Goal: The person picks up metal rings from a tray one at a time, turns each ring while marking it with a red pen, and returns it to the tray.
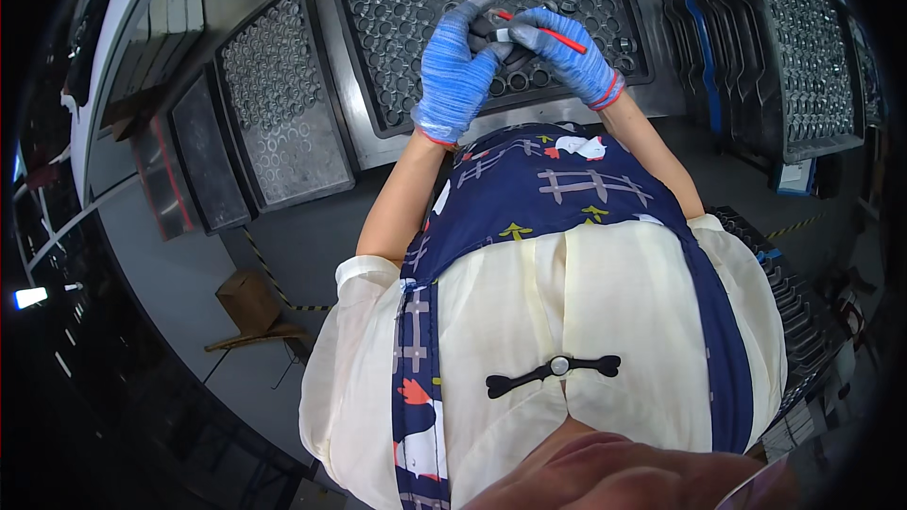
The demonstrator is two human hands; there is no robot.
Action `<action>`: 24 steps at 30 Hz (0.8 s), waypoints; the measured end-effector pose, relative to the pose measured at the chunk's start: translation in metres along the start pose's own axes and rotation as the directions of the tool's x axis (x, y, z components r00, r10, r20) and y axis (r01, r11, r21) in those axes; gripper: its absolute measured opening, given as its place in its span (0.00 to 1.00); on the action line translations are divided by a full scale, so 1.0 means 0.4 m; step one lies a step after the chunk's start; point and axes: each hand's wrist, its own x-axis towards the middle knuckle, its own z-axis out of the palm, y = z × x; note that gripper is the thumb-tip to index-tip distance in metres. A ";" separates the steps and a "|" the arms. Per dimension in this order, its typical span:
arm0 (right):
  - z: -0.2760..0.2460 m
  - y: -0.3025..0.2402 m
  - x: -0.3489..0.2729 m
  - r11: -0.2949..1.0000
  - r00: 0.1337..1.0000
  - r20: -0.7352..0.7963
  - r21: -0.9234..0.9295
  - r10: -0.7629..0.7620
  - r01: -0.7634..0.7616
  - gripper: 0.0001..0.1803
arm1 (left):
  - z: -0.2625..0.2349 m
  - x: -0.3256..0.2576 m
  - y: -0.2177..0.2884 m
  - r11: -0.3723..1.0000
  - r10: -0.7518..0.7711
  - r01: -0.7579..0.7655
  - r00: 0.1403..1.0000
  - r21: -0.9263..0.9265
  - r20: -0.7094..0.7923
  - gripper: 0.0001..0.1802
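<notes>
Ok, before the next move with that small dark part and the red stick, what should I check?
1. Left gloved hand has a grip on the small dark part: ok.
2. Right gloved hand holds the thin red stick: ok.
3. Stick tip meets the part: cannot tell, fingers hide it.
4. Hands sit over the black tray of metal rings: ok.
5. Open tray slot below: cannot tell.

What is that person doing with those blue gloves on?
A person in blue gloves stands at a grey workbench. The left hand and the right hand meet over a black tray full of small metal rings. Together they hold a small dark part, and the right hand also grips a thin red stick. Another tray of rings lies to the left, and more trays are stacked on the right.
</notes>
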 end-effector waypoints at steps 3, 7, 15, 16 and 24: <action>-0.011 -0.016 -0.009 0.997 0.997 0.024 0.024 0.071 -0.072 0.17 | -0.010 0.004 0.016 1.000 -0.022 0.022 0.999 -0.009 0.039 0.30; -0.014 -0.012 -0.002 0.998 0.998 0.051 -0.063 0.021 -0.018 0.17 | -0.015 0.000 0.022 0.996 0.022 -0.028 0.997 0.080 0.071 0.32; 0.000 -0.022 -0.011 0.999 1.000 0.005 -0.047 -0.018 0.018 0.14 | -0.017 0.006 0.028 1.000 -0.021 0.021 0.998 -0.008 0.066 0.32; 0.000 -0.020 -0.012 0.999 1.000 0.007 -0.047 -0.016 0.016 0.14 | -0.020 0.006 0.031 0.999 -0.029 0.030 0.997 -0.015 0.077 0.32; -0.001 -0.018 -0.007 0.971 0.994 0.020 -0.211 -0.109 0.111 0.13 | -0.019 0.001 0.035 0.999 -0.006 0.002 0.997 0.045 0.079 0.32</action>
